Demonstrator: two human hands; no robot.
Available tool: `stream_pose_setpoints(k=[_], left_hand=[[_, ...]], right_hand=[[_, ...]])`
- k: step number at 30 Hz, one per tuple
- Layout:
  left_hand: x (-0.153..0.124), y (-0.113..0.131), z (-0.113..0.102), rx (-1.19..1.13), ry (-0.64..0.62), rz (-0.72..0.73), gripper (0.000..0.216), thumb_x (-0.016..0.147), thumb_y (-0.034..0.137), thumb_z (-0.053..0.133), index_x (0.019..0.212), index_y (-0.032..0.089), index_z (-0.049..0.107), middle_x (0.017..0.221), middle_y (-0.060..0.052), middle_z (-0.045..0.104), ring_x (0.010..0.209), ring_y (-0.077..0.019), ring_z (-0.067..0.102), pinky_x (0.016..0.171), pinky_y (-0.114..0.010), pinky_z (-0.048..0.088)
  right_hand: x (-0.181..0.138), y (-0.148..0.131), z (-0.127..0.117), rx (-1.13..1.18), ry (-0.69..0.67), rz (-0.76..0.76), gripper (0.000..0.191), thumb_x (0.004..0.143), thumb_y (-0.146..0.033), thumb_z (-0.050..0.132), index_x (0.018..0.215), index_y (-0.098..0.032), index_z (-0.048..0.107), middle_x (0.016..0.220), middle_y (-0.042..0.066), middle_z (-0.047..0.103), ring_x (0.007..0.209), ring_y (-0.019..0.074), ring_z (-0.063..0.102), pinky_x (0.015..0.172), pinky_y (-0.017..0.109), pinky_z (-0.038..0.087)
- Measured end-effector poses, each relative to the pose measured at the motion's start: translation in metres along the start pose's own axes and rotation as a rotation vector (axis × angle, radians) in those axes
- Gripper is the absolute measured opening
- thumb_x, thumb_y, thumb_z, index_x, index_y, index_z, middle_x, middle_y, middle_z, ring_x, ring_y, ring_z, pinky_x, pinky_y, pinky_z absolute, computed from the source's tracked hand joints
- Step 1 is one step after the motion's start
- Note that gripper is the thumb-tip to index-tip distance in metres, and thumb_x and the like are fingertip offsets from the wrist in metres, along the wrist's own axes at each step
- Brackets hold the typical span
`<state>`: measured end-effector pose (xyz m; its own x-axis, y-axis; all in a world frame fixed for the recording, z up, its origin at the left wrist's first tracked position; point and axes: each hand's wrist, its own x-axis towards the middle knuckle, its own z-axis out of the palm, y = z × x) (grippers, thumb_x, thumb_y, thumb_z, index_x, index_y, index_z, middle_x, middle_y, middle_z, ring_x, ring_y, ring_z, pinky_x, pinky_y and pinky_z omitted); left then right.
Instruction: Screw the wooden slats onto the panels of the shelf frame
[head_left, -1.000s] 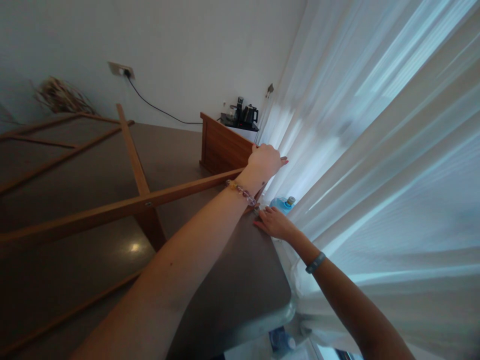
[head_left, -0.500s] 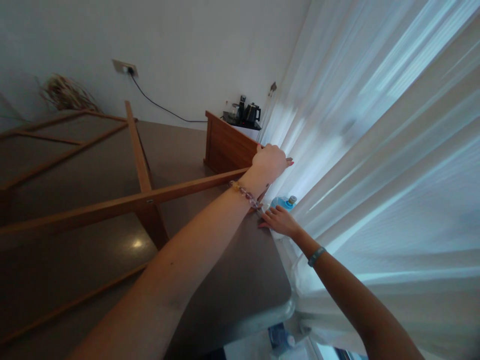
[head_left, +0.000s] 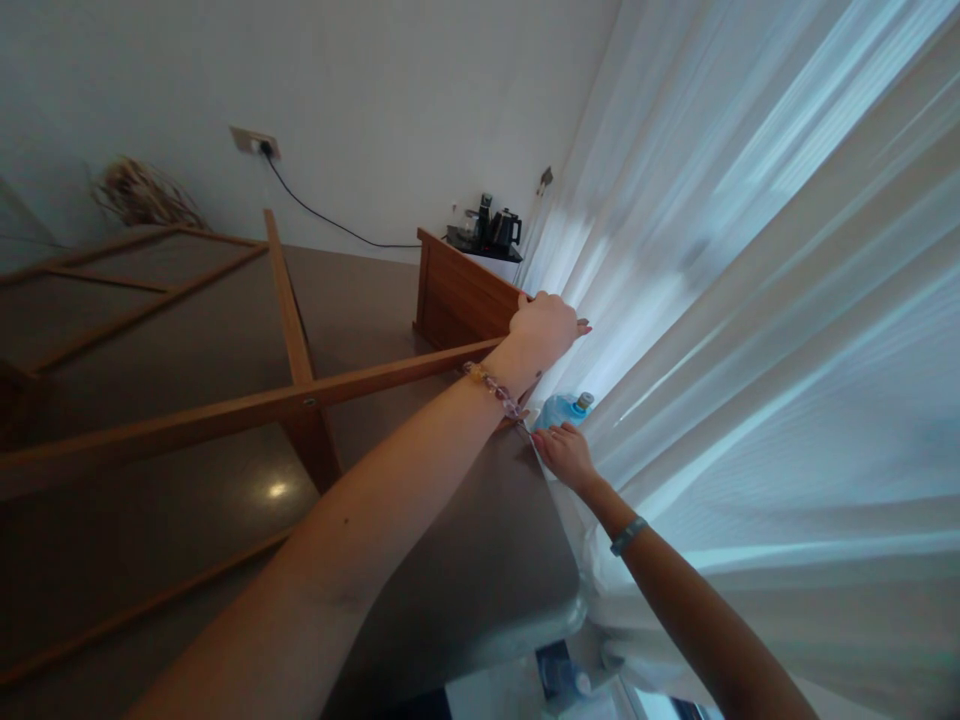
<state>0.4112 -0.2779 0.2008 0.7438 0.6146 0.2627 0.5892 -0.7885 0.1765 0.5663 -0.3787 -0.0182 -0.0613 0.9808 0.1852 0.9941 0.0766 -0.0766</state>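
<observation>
Wooden frame (head_left: 382, 376) and panel (head_left: 469, 295) on table (head_left: 480, 560), with both hands engaged at the near corner.
The panel stood on edge, its upper near end directly under the left hand (head_left: 546, 325), which was closed over it, thumb on one side and fingers on the other; the palm concealed the joint. The frame's long rail ran from the left and ended out of sight behind the left wrist. Below that wrist, the right hand (head_left: 566, 458) was pinched on a slim tool (head_left: 527, 434), whose tip pointed toward the corner; contact at the tip could not be determined. A bottle (head_left: 561, 409) was located just beyond the right hand, beside the curtain (head_left: 697, 330). A kettle (head_left: 507, 230) stood behind the panel.
</observation>
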Motion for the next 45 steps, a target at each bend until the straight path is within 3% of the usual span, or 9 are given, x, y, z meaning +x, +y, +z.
stream_pose_setpoints(k=[8, 12, 17, 22, 26, 31, 36, 45], left_hand=[[0.001, 0.000, -0.001, -0.003, 0.001, 0.021, 0.048, 0.100, 0.040, 0.035, 0.114, 0.007, 0.067, 0.118, -0.022, 0.062, 0.120, -0.0317, 0.054, 0.105, -0.050, 0.038], [0.001, -0.001, 0.002, -0.008, 0.009, 0.037, 0.050, 0.099, 0.042, 0.035, 0.113, 0.005, 0.066, 0.117, -0.024, 0.062, 0.119, -0.0339, 0.054, 0.105, -0.054, 0.037], [0.000, 0.000, 0.001, -0.007, 0.003, 0.037, 0.052, 0.099, 0.042, 0.034, 0.113, 0.004, 0.065, 0.117, -0.024, 0.062, 0.118, -0.0336, 0.054, 0.106, -0.054, 0.037], [-0.001, 0.001, -0.001, 0.003, 0.003, 0.031, 0.051, 0.100, 0.042, 0.034, 0.114, 0.004, 0.065, 0.117, -0.024, 0.062, 0.119, -0.0327, 0.054, 0.107, -0.053, 0.036], [-0.002, 0.001, -0.001, 0.007, 0.001, 0.030, 0.051, 0.100, 0.041, 0.033, 0.115, 0.004, 0.065, 0.119, -0.024, 0.062, 0.119, -0.0326, 0.054, 0.107, -0.052, 0.037], [-0.001, 0.000, 0.000, 0.000, 0.001, 0.037, 0.051, 0.100, 0.041, 0.033, 0.114, 0.004, 0.065, 0.118, -0.024, 0.062, 0.119, -0.0331, 0.054, 0.106, -0.054, 0.037], [0.000, 0.000, 0.000, -0.001, -0.001, 0.037, 0.051, 0.100, 0.041, 0.034, 0.113, 0.004, 0.066, 0.118, -0.024, 0.062, 0.119, -0.0329, 0.054, 0.106, -0.054, 0.037], [0.001, 0.001, 0.001, 0.010, 0.009, 0.020, 0.048, 0.100, 0.040, 0.036, 0.113, 0.006, 0.066, 0.117, -0.022, 0.064, 0.121, -0.0325, 0.054, 0.106, -0.056, 0.036]], right_hand=[[-0.002, -0.007, 0.021, 0.350, 0.065, 0.240, 0.075, 0.094, -0.055, -0.015, 0.061, -0.022, 0.044, 0.052, -0.001, 0.044, 0.051, 0.0135, 0.047, 0.054, 0.025, 0.038], [-0.004, -0.009, 0.029, 0.420, 0.127, 0.278, 0.071, 0.095, -0.058, -0.009, 0.068, -0.022, 0.046, 0.054, -0.002, 0.043, 0.052, 0.0140, 0.045, 0.052, 0.024, 0.039], [-0.011, -0.008, 0.034, 0.358, 0.211, 0.246, 0.051, 0.100, -0.050, 0.010, 0.078, -0.022, 0.048, 0.074, 0.003, 0.055, 0.071, 0.0171, 0.052, 0.068, 0.027, 0.044], [-0.011, 0.001, 0.026, 0.261, 0.142, 0.095, 0.039, 0.099, -0.044, 0.031, 0.080, -0.020, 0.055, 0.083, 0.009, 0.062, 0.083, 0.0208, 0.055, 0.082, 0.032, 0.042], [-0.010, 0.009, 0.018, 0.217, 0.070, 0.039, 0.036, 0.098, -0.044, 0.039, 0.080, -0.019, 0.060, 0.078, 0.008, 0.065, 0.079, 0.0195, 0.058, 0.079, 0.029, 0.041], [-0.010, 0.002, 0.020, 0.219, 0.083, 0.152, 0.036, 0.099, -0.041, 0.034, 0.087, -0.018, 0.060, 0.062, 0.003, 0.059, 0.062, 0.0171, 0.056, 0.062, 0.025, 0.035], [-0.009, -0.007, 0.026, 0.345, 0.103, 0.218, 0.047, 0.100, -0.050, 0.023, 0.081, -0.020, 0.054, 0.062, -0.001, 0.057, 0.055, 0.0136, 0.053, 0.053, 0.023, 0.033], [-0.006, -0.010, 0.024, 0.387, 0.221, 0.237, 0.044, 0.096, -0.051, 0.035, 0.066, -0.022, 0.048, 0.066, 0.002, 0.053, 0.065, 0.0165, 0.049, 0.062, 0.028, 0.034]])
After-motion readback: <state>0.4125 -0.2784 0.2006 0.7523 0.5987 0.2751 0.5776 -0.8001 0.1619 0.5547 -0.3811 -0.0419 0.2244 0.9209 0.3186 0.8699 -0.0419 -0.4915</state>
